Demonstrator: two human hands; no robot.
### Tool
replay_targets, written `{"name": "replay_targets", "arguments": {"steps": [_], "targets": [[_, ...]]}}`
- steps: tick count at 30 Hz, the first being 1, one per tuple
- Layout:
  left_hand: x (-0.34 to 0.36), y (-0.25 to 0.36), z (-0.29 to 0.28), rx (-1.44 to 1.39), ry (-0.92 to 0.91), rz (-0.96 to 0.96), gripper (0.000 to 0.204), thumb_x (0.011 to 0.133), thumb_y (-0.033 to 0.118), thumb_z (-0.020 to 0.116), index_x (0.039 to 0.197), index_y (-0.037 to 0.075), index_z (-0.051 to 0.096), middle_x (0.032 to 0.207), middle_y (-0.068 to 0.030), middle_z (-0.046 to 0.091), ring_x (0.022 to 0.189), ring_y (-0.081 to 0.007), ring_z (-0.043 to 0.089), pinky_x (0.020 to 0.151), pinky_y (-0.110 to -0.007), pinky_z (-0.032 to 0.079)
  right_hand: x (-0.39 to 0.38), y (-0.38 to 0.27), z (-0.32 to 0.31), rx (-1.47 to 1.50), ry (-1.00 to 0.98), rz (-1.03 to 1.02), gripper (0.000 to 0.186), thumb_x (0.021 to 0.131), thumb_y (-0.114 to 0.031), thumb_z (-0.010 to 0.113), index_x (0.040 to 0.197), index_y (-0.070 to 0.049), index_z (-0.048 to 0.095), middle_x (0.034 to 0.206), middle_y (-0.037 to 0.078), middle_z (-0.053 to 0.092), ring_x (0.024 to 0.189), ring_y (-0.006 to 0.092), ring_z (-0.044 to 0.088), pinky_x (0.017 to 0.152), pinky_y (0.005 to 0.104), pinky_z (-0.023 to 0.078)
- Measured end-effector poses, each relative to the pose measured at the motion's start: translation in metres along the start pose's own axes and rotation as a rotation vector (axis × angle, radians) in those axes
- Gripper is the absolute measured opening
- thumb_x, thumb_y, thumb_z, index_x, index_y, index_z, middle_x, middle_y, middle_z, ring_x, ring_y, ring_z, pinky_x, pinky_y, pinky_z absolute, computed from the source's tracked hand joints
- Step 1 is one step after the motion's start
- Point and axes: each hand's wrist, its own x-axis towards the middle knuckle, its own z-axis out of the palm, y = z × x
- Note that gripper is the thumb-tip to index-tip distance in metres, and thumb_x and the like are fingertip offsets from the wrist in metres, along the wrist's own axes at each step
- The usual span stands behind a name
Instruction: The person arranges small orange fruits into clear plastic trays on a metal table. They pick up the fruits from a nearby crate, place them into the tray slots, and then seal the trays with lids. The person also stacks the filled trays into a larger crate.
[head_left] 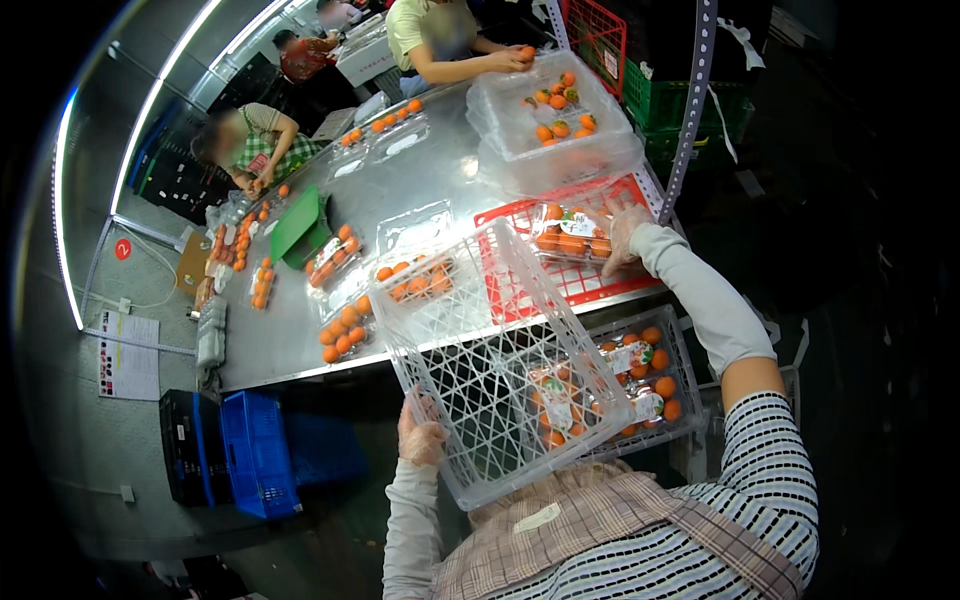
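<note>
My left hand (421, 432) is closed on the near left edge of a clear lattice-sided plastic crate (470, 400). The crate is tilted and seems to have nothing in it; fruit packs show through its mesh. At the table's right end, my right hand (628, 238) grips the end of a clear plastic pack of orange fruit (570, 232) with a printed label. That pack lies over a red plastic grid (500, 290). Below the table edge, a second clear crate (690, 400) holds several labelled fruit packs, partly hidden behind the tilted crate.
Several open packs of orange fruit (345, 330) line the metal table (450, 130). A green box-like piece (300, 228) stands among them. Clear stacked tubs (560, 165) with loose fruit sit at the far right. Two people work across the table. Blue crates (258, 455) stand below left; a perforated post (690, 110) rises right.
</note>
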Motion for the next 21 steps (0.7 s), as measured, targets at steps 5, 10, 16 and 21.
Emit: {"name": "replay_targets", "arguments": {"steps": [5,10,16,21], "targets": [[-0.005,0.002,-0.008,0.025,0.044,-0.007,0.097,0.061,-0.014,0.046,0.155,0.007,0.035,0.135,-0.0122,0.050,0.115,-0.0270,0.055,0.064,-0.032,0.052,0.026,0.010,-0.015,0.351,-0.047,0.015,0.125,0.048,-0.056,0.092,0.152,-0.013,0.038,0.130,0.020,0.065,0.122,0.0348,0.060,0.104,0.0440,0.046],[-0.011,0.001,-0.001,-0.002,0.066,-0.017,0.097,0.060,-0.015,0.044,0.155,0.006,0.035,0.130,-0.0095,0.052,0.114,-0.0249,0.056,0.059,-0.028,0.050,0.027,-0.002,0.004,0.254,0.011,-0.005,0.108,0.050,-0.057,0.093,0.139,-0.010,0.053,0.116,0.018,0.071,0.108,0.0338,0.069,0.093,0.0421,0.052],[-0.004,-0.011,-0.009,-0.021,0.078,0.009,0.099,0.059,-0.017,0.045,0.155,0.007,0.036,0.130,-0.0101,0.052,0.111,-0.0240,0.056,0.059,-0.027,0.051,0.000,-0.042,0.007,0.294,0.011,0.075,0.084,0.054,-0.053,0.095,0.115,-0.003,0.069,0.116,0.018,0.071,0.107,0.0320,0.070,0.092,0.0414,0.055],[0.000,-0.014,-0.016,-0.065,0.067,0.016,0.094,0.064,-0.018,0.043,0.154,0.010,0.037,0.126,-0.0082,0.050,0.109,-0.0230,0.053,0.062,-0.029,0.049,-0.012,-0.052,0.006,0.443,-0.115,0.064,0.083,0.065,-0.033,0.092,0.131,0.001,0.054,0.120,0.020,0.068,0.109,0.0308,0.068,0.093,0.0417,0.055]]}}
